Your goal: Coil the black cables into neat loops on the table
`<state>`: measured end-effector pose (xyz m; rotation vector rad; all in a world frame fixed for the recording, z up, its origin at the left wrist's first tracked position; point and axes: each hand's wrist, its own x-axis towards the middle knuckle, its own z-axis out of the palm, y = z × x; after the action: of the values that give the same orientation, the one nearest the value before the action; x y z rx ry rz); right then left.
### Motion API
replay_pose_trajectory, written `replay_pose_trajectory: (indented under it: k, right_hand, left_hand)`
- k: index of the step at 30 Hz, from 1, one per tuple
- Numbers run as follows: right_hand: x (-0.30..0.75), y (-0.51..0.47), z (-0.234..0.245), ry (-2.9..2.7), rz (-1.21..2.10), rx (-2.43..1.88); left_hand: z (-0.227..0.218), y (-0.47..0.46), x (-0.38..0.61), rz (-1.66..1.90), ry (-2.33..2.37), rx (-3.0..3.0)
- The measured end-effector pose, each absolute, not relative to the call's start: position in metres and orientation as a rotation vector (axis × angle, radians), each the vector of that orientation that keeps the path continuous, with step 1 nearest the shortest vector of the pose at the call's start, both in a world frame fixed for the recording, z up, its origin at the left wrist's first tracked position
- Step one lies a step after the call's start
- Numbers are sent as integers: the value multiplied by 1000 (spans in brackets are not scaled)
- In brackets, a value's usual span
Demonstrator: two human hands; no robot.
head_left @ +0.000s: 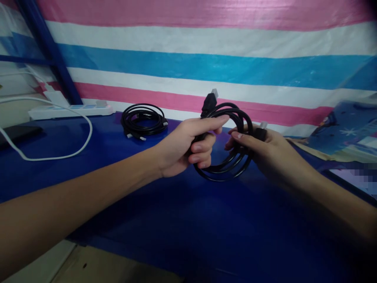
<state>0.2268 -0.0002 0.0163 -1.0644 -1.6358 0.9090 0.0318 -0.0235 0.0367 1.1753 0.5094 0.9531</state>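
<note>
Between my hands a black cable (223,177) is held in a loose coil above the blue table. My left hand (200,141) is closed round the coil's left side, its index finger stretched along the top loops. One plug (209,103) with a pale cap or metal end sticks up above that hand. On the coil's right side, my right hand (262,145) pinches the loops between thumb and fingers. The cable's other plug (260,133) lies against this hand, its light tip pointing up.
More coiled black cables (144,118) with several plugs lie at the back of the blue table (188,220). A white power strip (73,112) with a charger and white cord (88,135) stands at left, near a dark flat object (20,135). Striped sheeting (206,67) hangs behind.
</note>
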Motion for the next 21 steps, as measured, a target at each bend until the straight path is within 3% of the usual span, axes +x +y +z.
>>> replay_pose_trajectory:
  k: [6,16,21]
  right_hand:
    - [217,-20,24,-1408,1220,-898]
    - [223,-2,14,-1588,1035,-910]
    - [222,5,2,-1527,1217,-931]
  left_hand:
    - [34,-23,29,689,547,1250]
    - [24,-29,31,247,208,1633]
    - [14,-37,45,421,239,1575]
